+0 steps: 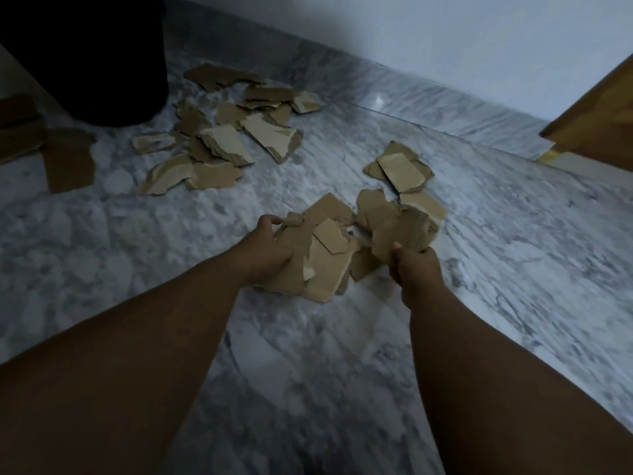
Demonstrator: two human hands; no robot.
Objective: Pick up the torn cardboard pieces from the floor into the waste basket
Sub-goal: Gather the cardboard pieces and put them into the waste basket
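Little looks done yet: the left hand point(274, 245) and right hand point(416, 269) each clutch a bundle of torn cardboard pieces point(329, 255), flat, ragged-edged and matte brown, well out from the dark waste basket point(92, 56), while many more litter the glossy marble floor point(308, 354) beside it.

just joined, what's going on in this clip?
A person is clearing torn cardboard off a marble floor. The left hand and right hand each grip part of a bundle of cardboard pieces low over the floor. A bigger scatter of pieces lies near the dark waste basket at upper left, and a smaller cluster sits just beyond the hands. So most of the pickup is not yet done.
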